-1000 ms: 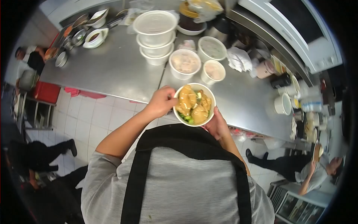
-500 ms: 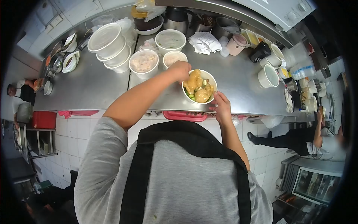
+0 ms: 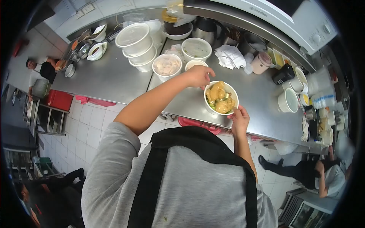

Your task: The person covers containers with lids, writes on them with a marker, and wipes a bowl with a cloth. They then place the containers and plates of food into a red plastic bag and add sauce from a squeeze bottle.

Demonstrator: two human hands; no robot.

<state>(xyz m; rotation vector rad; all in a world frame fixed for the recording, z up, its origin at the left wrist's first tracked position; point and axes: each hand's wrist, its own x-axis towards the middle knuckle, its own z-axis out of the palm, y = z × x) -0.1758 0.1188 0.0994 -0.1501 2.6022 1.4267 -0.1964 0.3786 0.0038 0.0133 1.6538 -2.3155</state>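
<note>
A white round bowl (image 3: 210, 109) on the steel counter holds pieces of food in glossy yellow-brown sauce (image 3: 224, 105) over chopped greens. My right hand (image 3: 239, 121) grips its near right rim, thumb and fingers pressed at the edge. My left hand (image 3: 199, 76) hovers at the far left of the bowl, index finger and thumb apart, fingertips close to the rim and nothing visible between them. Partly hidden behind this hand is a smaller white tub (image 3: 195, 62). Farther left stands a lidded tub of pale pink food (image 3: 167, 66).
Stacked lidded white tubs (image 3: 133, 40) stand at the left, with another lidded tub (image 3: 196, 48) behind. Folded white cloths (image 3: 230, 57) lie at the back. A white bucket (image 3: 288, 101) and a black container (image 3: 283, 75) are to the right. Other people (image 3: 47, 70) are around the kitchen.
My left hand has come off the bowl's rim and its fingers have parted. My right hand stays at the rim. The view has turned, so everything sits further right and lower.
</note>
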